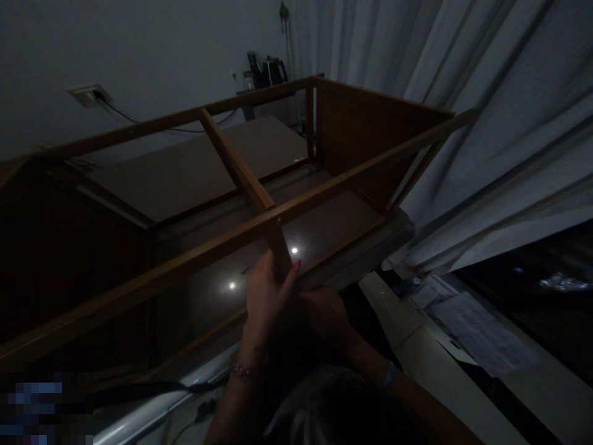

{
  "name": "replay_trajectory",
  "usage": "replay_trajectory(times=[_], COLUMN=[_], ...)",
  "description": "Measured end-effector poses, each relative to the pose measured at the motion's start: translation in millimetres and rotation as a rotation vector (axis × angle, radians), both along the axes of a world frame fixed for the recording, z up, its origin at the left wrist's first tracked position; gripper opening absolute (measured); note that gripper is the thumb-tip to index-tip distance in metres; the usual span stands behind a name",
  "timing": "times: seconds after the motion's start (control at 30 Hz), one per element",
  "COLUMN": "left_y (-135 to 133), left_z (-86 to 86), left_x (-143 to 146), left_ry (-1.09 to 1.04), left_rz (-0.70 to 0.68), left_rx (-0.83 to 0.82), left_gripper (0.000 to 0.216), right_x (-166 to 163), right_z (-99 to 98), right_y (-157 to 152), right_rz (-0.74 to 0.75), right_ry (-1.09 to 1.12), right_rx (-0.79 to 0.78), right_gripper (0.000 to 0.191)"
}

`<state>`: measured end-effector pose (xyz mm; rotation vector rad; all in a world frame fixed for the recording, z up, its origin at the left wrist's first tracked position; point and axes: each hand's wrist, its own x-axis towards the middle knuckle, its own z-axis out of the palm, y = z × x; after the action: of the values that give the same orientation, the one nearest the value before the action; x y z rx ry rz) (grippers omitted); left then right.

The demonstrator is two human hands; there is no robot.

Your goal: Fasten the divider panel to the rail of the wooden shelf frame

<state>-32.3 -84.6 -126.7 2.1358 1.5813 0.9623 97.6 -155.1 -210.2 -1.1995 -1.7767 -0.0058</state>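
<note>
A brown wooden frame (370,164) of rails and solid end panels fills the middle of the dim head view. My left hand (266,290) is wrapped round its short near upright (279,244), just under the long front rail (199,247), with the thumb along the wood. Beside it and lower, my right hand (328,312) is closed at the near bottom edge of the frame. Shadow hides what its fingers hold. A crossbar (241,167) joins the front rail to the back rail above both hands.
A pale curtain (463,123) hangs along the right side. Papers (472,327) lie at lower right. A kettle (274,71) stands at the back by the wall. A dark cord runs from the wall socket (88,94) behind the frame. A shiny metal tube (171,395) lies at lower left.
</note>
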Motion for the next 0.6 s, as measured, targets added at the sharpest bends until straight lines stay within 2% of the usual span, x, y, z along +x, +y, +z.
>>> replay_trajectory(times=[0.13,0.27,0.37,0.5,0.6], left_y=[0,0,0,1,0], left_z=[1.3,1.4,1.5,1.8,1.9], left_x=[0,0,0,0,0], left_ry=[0.007,0.012,0.012,0.016,0.021], left_rz=[-0.002,-0.006,-0.006,-0.004,0.002], left_rx=[-0.015,0.004,0.014,0.025,0.017], left_gripper=[0.036,0.037,0.037,0.038,0.039], right_x=[-2,0,1,-2,-3], right_z=[-0.5,15.3,28.7,32.0,29.5], right_y=[-2,-4,-4,-6,-6], right_rz=[-0.115,-0.146,-0.063,0.174,0.338], right_ry=[0.136,0.158,0.194,0.629,0.866], right_rx=[-0.083,-0.321,-0.561,-0.946,-1.063], right_gripper=[0.019,0.023,0.035,0.046,0.049])
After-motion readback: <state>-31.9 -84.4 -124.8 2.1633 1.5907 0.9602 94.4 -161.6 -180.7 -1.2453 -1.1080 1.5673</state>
